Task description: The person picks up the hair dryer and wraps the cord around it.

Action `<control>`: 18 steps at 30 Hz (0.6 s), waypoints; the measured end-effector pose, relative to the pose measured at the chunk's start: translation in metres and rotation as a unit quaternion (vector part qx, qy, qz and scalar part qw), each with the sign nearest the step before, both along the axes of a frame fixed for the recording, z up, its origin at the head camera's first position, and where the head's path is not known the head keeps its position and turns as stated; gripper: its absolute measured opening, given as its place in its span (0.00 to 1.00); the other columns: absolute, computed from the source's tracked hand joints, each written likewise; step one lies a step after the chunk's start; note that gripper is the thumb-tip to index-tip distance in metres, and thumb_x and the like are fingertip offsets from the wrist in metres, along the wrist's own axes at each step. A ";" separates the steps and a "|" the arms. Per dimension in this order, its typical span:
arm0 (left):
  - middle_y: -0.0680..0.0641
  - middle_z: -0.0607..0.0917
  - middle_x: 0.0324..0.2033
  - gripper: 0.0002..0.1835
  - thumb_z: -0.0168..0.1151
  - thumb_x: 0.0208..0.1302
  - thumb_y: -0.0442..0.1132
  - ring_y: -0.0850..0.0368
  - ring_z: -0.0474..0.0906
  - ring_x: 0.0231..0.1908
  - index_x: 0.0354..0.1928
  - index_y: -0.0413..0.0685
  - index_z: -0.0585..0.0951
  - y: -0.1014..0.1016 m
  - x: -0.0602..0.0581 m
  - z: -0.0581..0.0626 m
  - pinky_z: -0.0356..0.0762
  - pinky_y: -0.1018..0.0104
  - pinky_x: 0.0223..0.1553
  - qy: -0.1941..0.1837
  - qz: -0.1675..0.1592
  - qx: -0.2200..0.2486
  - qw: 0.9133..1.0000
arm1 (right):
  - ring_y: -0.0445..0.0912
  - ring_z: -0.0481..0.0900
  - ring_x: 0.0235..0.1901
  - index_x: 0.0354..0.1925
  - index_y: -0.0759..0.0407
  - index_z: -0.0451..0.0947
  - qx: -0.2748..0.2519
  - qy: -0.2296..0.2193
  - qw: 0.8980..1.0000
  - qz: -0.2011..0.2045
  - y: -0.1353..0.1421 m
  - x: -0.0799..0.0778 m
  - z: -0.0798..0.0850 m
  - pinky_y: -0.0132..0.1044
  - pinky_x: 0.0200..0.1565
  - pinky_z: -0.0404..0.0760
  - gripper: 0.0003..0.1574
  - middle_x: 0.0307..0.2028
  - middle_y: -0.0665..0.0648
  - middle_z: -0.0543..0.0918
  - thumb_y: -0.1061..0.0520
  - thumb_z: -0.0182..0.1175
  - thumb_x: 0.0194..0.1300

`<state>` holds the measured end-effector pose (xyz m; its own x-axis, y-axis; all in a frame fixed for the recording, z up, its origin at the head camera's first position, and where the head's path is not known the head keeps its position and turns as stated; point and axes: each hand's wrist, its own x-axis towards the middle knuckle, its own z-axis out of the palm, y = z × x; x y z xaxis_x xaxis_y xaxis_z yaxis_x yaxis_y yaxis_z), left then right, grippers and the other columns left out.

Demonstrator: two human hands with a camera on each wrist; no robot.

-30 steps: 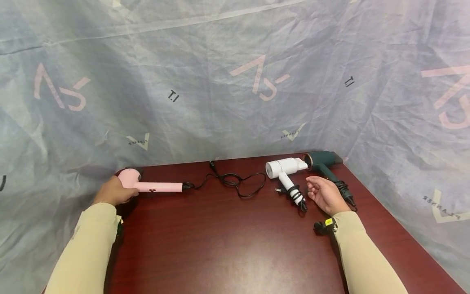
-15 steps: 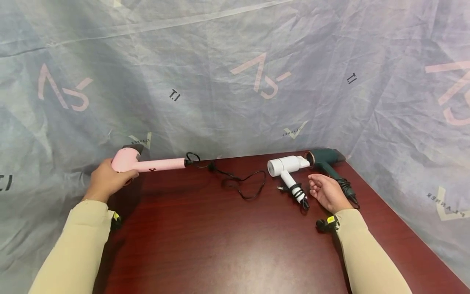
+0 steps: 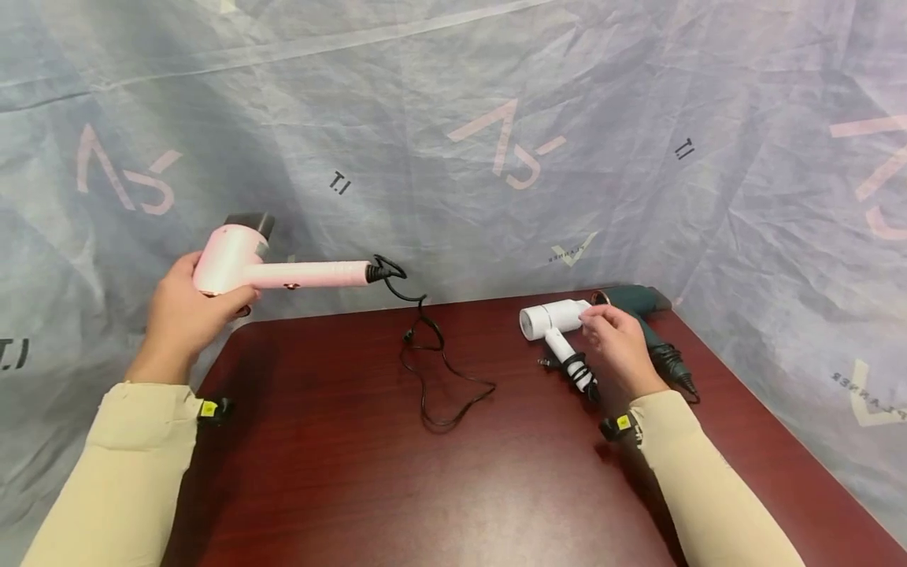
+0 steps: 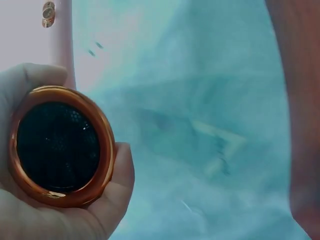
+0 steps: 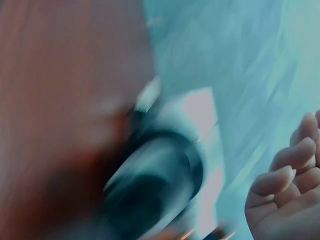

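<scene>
My left hand grips a pink hair dryer by the back of its head, above the table. Its handle points right, and a black nozzle sits at the far side. In the left wrist view, fingers and thumb curl round its copper-coloured rim and dark rear grille. A black cord hangs from the handle end down onto the table. My right hand hovers with loosely bent fingers by a white hair dryer; it looks to hold nothing. The right wrist view is blurred.
A dark green hair dryer lies behind and right of my right hand, at the table's back right corner. A cord is wound round the white dryer's handle. Grey printed cloth rises behind the reddish-brown table and along its right side.
My left hand has lifted the pink hair dryer off the table, and its cord has been drawn up after it. The right hand has shifted slightly up and left, towards the white dryer's nozzle.
</scene>
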<state>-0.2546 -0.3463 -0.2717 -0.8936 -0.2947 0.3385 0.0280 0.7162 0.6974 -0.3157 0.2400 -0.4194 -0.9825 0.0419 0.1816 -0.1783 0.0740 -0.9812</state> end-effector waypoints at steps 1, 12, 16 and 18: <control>0.41 0.76 0.62 0.49 0.75 0.57 0.54 0.51 0.72 0.49 0.77 0.46 0.64 0.006 0.003 0.005 0.73 0.76 0.36 0.006 -0.001 0.003 1.000 | 0.41 0.72 0.25 0.48 0.65 0.80 0.016 0.029 0.999 -0.004 -0.011 0.006 0.011 0.34 0.25 0.75 0.14 0.28 0.50 0.78 0.54 0.61 0.75; 0.49 0.80 0.55 0.46 0.79 0.51 0.46 0.57 0.70 0.44 0.74 0.58 0.71 0.086 0.038 0.032 0.69 0.64 0.41 0.125 -0.054 0.017 0.991 | 0.50 0.85 0.51 0.57 0.60 0.78 0.073 0.250 0.939 0.224 -0.114 0.094 0.117 0.37 0.50 0.85 0.19 0.52 0.57 0.85 0.68 0.59 0.70; 0.52 0.83 0.52 0.45 0.81 0.48 0.45 0.58 0.73 0.42 0.71 0.65 0.74 0.111 0.051 0.033 0.69 0.66 0.41 0.179 -0.069 0.038 0.981 | 0.57 0.85 0.55 0.69 0.66 0.67 -0.030 0.202 0.913 0.354 -0.124 0.115 0.131 0.47 0.59 0.83 0.27 0.56 0.67 0.83 0.71 0.52 0.73; 0.54 0.83 0.52 0.44 0.81 0.47 0.42 0.58 0.74 0.42 0.70 0.68 0.74 0.121 0.056 0.034 0.70 0.67 0.41 0.207 -0.077 0.060 0.973 | 0.59 0.86 0.51 0.71 0.68 0.62 -0.090 0.185 0.891 0.404 -0.124 0.120 0.134 0.51 0.57 0.84 0.28 0.54 0.70 0.83 0.72 0.48 0.75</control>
